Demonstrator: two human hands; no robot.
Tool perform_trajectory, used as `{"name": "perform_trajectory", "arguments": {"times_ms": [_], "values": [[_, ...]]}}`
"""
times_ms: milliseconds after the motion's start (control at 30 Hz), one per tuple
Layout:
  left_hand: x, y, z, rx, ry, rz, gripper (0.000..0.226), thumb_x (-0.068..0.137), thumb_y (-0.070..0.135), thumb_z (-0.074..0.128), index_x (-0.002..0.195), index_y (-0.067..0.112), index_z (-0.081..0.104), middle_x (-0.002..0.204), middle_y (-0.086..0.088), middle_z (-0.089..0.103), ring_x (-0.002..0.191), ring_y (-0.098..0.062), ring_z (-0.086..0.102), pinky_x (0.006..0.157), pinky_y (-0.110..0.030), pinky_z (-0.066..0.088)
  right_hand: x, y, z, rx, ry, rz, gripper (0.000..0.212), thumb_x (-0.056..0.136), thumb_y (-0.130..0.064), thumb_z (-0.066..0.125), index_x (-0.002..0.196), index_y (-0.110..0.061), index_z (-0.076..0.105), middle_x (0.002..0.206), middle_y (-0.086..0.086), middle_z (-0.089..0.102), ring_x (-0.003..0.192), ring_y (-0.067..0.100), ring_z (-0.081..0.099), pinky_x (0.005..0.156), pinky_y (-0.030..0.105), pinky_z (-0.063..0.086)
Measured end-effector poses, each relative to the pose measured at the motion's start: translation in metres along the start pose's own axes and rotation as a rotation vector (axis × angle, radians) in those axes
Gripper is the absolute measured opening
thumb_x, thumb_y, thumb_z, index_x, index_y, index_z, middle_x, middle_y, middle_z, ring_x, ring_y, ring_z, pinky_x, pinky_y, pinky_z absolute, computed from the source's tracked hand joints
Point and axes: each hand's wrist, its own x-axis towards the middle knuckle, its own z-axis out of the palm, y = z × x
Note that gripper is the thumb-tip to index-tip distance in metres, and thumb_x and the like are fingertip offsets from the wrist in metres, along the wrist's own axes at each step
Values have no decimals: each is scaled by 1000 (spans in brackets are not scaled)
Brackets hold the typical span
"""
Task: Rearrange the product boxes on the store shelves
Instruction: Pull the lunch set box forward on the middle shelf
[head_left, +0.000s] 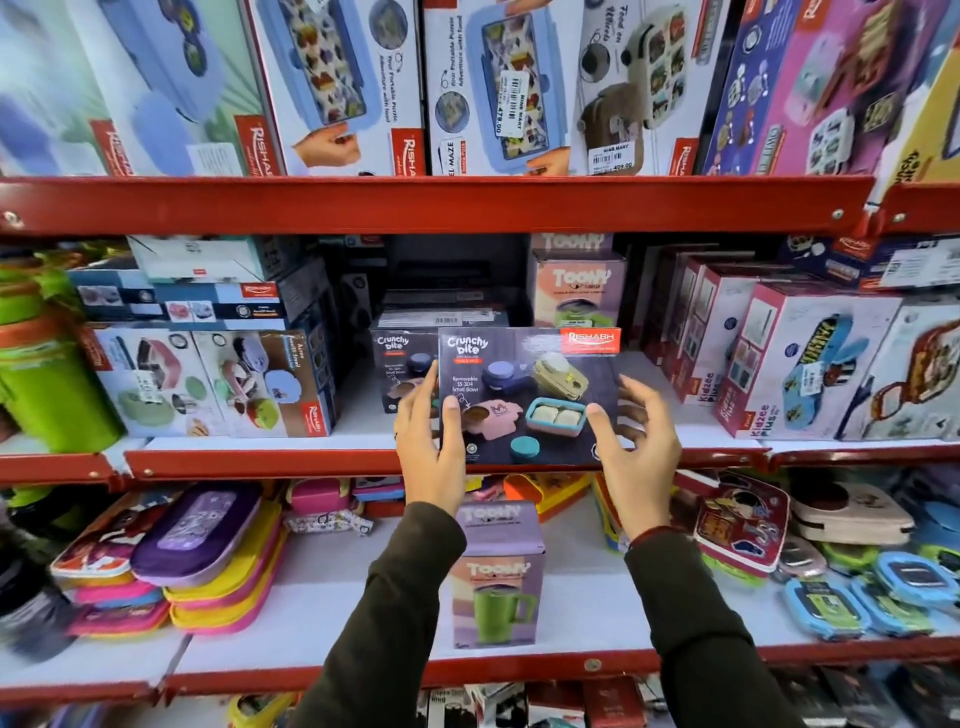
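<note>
A dark "Crunchy Bite" box (530, 395) stands upright at the front edge of the middle shelf (260, 460). My left hand (428, 441) grips its left edge, thumb on the front face. My right hand (636, 441) is at its right side, thumb touching the lower right front, fingers spread and curled behind the edge. A second "Crunchy Bite" box (402, 364) stands just behind it to the left. A purple "Toony" mug box (579, 291) sits further back on the right.
Blue lunchbox cartons (332, 83) fill the top shelf. "Kidzee Plus" boxes (769, 358) stand to the right, stacked cartons (218, 384) to the left. Another Toony box (493, 571), colourful lunchboxes (208, 556) and blue containers (883, 592) lie on the lower shelf.
</note>
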Motion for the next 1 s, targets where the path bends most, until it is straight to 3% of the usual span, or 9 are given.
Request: {"name": "perform_trajectory", "arguments": {"times_ms": [100,233,333,400,467,600,733,833,1000], "values": [[9,-7,-21,19,21,12,45,102,30,48,146,25,47,143,-4,53,139,-22,46,118,-49,39,-1,-8,15,-15,-42,-45,39,88,-21,80,122,-29,63,120,-3,71,108,11,68,91,24,57],[29,-18,-54,61,22,18,46,102,25,52,148,27,44,144,11,50,139,-14,45,120,-46,38,3,-14,43,-56,-154,-52,43,83,-20,85,116,-33,61,107,-15,70,99,4,69,81,18,57],[43,-28,-71,122,2,-8,48,102,19,53,148,25,44,147,2,54,137,-17,50,117,-46,42,4,-9,65,-93,-226,-40,40,82,-19,86,115,-26,64,100,-25,65,91,-15,64,73,5,51],[49,-35,-78,143,-11,-36,47,101,15,54,146,25,44,144,-2,58,133,-22,55,115,-49,45,3,-1,78,-125,-257,-22,37,83,-17,85,115,-17,66,100,-14,70,89,-12,64,76,0,47],[51,-40,-81,172,-17,-71,48,100,12,54,146,23,45,141,-6,61,130,-24,57,113,-49,47,0,6,88,-138,-286,8,37,84,-16,84,117,-15,65,106,-3,73,90,1,67,78,1,48],[52,-47,-83,214,-33,-81,49,100,10,54,147,19,45,141,-9,61,132,-24,57,112,-42,47,-3,14,97,-125,-287,37,38,88,-12,80,122,-15,65,112,0,74,99,15,71,92,28,60],[49,-51,-83,167,-32,-97,51,100,15,55,149,20,42,145,-7,57,134,-19,54,113,-38,44,-6,18,92,-142,-304,33,39,92,-18,76,128,-19,63,119,-5,71,103,8,67,86,11,55],[36,-55,-85,190,39,-16,48,100,15,56,146,20,45,143,0,56,134,-14,51,115,-35,40,-16,23,79,-162,-214,-29,31,94,-22,73,124,-23,64,117,-9,66,99,0,63,85,14,51],[-8,-78,-84,264,118,55,39,98,8,56,137,15,52,128,0,52,124,-13,45,109,-32,36,-53,45,44,-154,-26,-7,21,96,-4,61,114,-16,62,113,-1,55,91,6,57,76,13,48]]}}
